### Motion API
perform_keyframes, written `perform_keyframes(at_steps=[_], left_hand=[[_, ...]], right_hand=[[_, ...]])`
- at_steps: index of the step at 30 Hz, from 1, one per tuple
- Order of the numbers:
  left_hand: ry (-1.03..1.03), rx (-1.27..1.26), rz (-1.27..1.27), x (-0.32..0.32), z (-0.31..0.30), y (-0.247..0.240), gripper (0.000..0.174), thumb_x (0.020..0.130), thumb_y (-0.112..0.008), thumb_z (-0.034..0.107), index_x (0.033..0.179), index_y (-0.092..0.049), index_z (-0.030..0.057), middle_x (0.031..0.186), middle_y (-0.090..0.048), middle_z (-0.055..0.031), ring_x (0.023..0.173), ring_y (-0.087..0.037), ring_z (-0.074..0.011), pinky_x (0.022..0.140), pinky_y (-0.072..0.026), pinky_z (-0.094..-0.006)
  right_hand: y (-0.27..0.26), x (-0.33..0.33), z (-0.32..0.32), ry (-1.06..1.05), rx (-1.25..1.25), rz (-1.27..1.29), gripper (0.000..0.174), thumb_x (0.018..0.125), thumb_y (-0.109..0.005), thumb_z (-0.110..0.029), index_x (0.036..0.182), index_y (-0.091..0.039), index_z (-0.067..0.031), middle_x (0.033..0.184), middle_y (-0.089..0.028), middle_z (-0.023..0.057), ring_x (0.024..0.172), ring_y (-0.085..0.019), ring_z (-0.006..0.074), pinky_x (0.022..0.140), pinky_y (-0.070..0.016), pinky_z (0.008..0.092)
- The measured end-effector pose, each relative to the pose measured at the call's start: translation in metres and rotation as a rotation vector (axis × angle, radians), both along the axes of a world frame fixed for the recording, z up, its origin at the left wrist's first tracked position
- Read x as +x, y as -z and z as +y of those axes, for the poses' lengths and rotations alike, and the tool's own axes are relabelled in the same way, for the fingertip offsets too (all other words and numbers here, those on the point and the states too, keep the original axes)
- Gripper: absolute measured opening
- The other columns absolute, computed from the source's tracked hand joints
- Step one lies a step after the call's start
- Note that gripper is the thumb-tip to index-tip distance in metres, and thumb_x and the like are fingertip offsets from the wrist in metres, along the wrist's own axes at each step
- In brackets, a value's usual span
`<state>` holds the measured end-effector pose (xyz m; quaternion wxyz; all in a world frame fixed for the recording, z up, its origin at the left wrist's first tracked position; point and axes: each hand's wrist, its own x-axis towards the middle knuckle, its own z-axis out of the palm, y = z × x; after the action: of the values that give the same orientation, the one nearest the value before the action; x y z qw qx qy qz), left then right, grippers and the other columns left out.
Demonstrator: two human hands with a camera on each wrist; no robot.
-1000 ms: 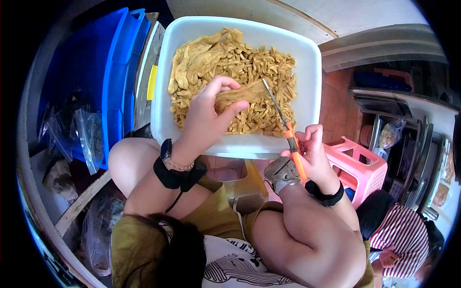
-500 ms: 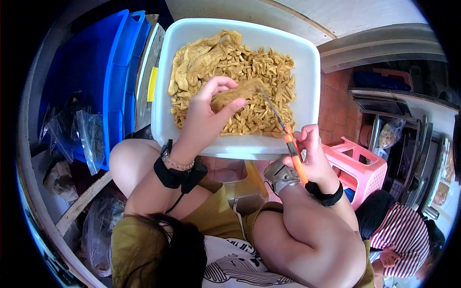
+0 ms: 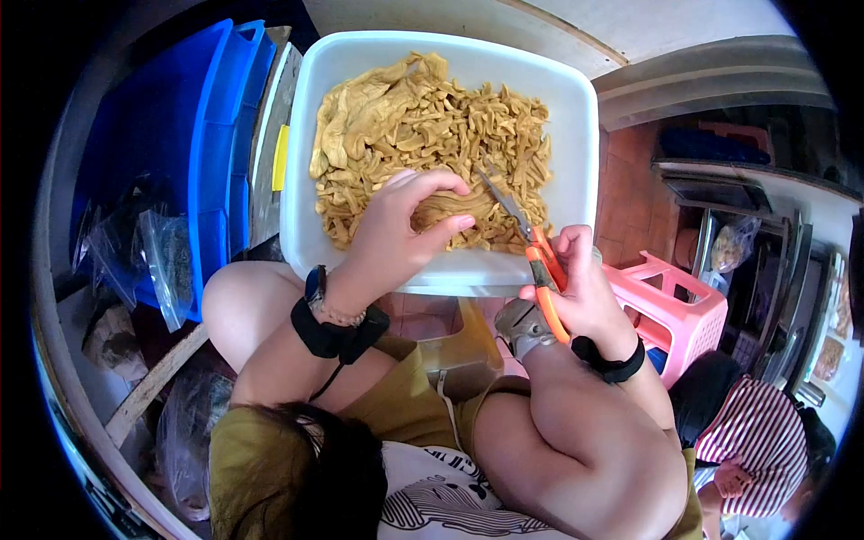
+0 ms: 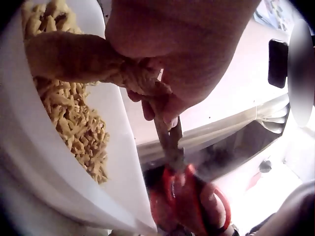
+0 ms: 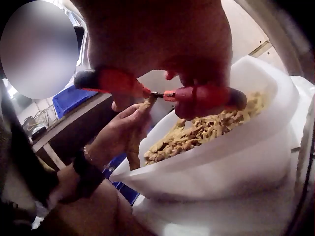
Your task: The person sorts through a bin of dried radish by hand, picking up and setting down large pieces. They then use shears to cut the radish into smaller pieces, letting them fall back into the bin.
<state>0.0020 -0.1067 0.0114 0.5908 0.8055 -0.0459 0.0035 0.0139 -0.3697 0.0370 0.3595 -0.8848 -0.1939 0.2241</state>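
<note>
My left hand [image 3: 382, 229] is over a white tub [image 3: 576, 180], pinching a long, wrinkled yellow-brown food piece [image 4: 74, 56] between fingers and thumb. Heaped in the tub are cut strips [image 3: 513, 117] of the same food, with larger uncut pieces [image 3: 364, 121] at the back left. At the tub's front right rim, my right hand [image 3: 585, 288] grips orange-handled scissors [image 3: 543, 301]. Their handles stand wide apart in the right wrist view, and the blades [image 3: 506, 198] point toward the held piece. In the left wrist view the piece's end reaches the blades, partly hidden by my fingers.
Blue crates [image 3: 211, 162] stand left of the tub, with plastic bags [image 3: 166, 261] hanging by them. A pink stool [image 3: 693, 315] is at the right. Beyond it a person in a striped shirt [image 3: 751, 432] is at the lower right. A yellow translucent stool [image 3: 463, 351] lies below the tub.
The scissors' handles have spread apart from nearly together. My left hand has come down and slightly nearer with the food piece, while my right hand stays in about the same place.
</note>
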Motion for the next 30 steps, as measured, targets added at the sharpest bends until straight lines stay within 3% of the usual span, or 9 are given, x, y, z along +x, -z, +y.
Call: perform_keyframes(at_steps=[6, 8, 10, 15, 18, 20, 29, 30], left_hand=[[-0.073, 0.004, -0.003, 0.003, 0.001, 0.007, 0.028, 0.078, -0.074, 0.010, 0.102, -0.063, 0.0016, 0.101, -0.064, -0.0082, 0.100, -0.060, -0.0194, 0.092, -0.0435, -0.0305], [-0.179, -0.052, -0.041, 0.006, 0.000, 0.012, 0.026, 0.077, -0.074, 0.012, 0.099, -0.064, 0.0034, 0.098, -0.067, -0.0095, 0.094, -0.062, -0.0237, 0.087, -0.0461, -0.0336], [-0.184, -0.064, -0.028, 0.008, 0.004, 0.015, 0.025, 0.078, -0.074, 0.012, 0.099, -0.064, 0.0032, 0.097, -0.067, -0.0088, 0.094, -0.062, -0.0217, 0.086, -0.0464, -0.0324], [-0.214, -0.127, 0.035, 0.008, 0.009, 0.012, 0.025, 0.079, -0.074, 0.011, 0.100, -0.064, 0.0030, 0.095, -0.066, -0.0066, 0.094, -0.061, -0.0176, 0.085, -0.0463, -0.0298], [-0.176, -0.154, 0.078, 0.009, 0.010, 0.011, 0.024, 0.082, -0.072, 0.007, 0.104, -0.062, 0.0018, 0.107, -0.063, -0.0052, 0.105, -0.058, -0.0151, 0.093, -0.0437, -0.0278], [-0.225, -0.154, -0.033, 0.010, 0.008, 0.018, 0.027, 0.079, -0.074, 0.011, 0.102, -0.063, 0.0017, 0.098, -0.066, -0.0062, 0.094, -0.061, -0.0171, 0.087, -0.0464, -0.0293], [-0.073, -0.044, 0.040, 0.005, 0.006, 0.009, 0.027, 0.078, -0.074, 0.016, 0.099, -0.065, 0.0039, 0.098, -0.067, -0.0095, 0.095, -0.062, -0.0229, 0.086, -0.0469, -0.0335], [-0.072, -0.045, 0.040, 0.005, 0.006, 0.008, 0.027, 0.078, -0.074, 0.016, 0.099, -0.065, 0.0039, 0.098, -0.067, -0.0095, 0.095, -0.062, -0.0229, 0.086, -0.0469, -0.0335]], right_hand=[[0.011, -0.006, -0.011, 0.076, 0.081, 0.029, 0.061, 0.074, -0.082, -0.031, 0.095, -0.031, -0.0062, 0.068, -0.043, 0.0084, 0.057, -0.045, 0.0183, 0.051, -0.0396, 0.0309], [0.014, -0.007, -0.014, 0.089, 0.098, 0.011, 0.060, 0.074, -0.083, -0.029, 0.094, -0.031, -0.0064, 0.068, -0.041, 0.0078, 0.056, -0.044, 0.0169, 0.050, -0.0387, 0.0299], [0.016, -0.006, -0.017, 0.070, 0.067, 0.081, 0.054, 0.078, -0.077, -0.002, 0.095, -0.026, -0.0104, 0.084, -0.039, 0.0011, 0.068, -0.040, 0.0053, 0.053, -0.0351, 0.0193], [0.002, -0.004, -0.012, 0.068, 0.051, 0.139, 0.057, 0.078, -0.079, -0.008, 0.097, -0.025, -0.0119, 0.086, -0.047, 0.0021, 0.072, -0.043, 0.0057, 0.057, -0.0382, 0.0187], [0.004, -0.003, -0.017, 0.043, 0.002, 0.162, 0.060, 0.077, -0.081, -0.014, 0.098, -0.025, -0.0126, 0.088, -0.050, 0.0029, 0.072, -0.043, 0.0057, 0.058, -0.0388, 0.0197], [0.007, -0.003, -0.018, 0.025, 0.026, 0.167, 0.062, 0.076, -0.082, -0.017, 0.099, -0.025, -0.0128, 0.088, -0.050, 0.0034, 0.072, -0.042, 0.0055, 0.058, -0.0388, 0.0204], [0.002, -0.003, -0.009, 0.032, 0.095, 0.160, 0.060, 0.076, -0.082, -0.018, 0.099, -0.026, -0.0123, 0.091, -0.049, 0.0044, 0.069, -0.042, 0.0052, 0.058, -0.0397, 0.0209], [0.005, -0.004, -0.008, 0.045, 0.112, 0.125, 0.059, 0.076, -0.082, -0.024, 0.098, -0.029, -0.0096, 0.080, -0.048, 0.0051, 0.064, -0.044, 0.0093, 0.055, -0.0398, 0.0247]])
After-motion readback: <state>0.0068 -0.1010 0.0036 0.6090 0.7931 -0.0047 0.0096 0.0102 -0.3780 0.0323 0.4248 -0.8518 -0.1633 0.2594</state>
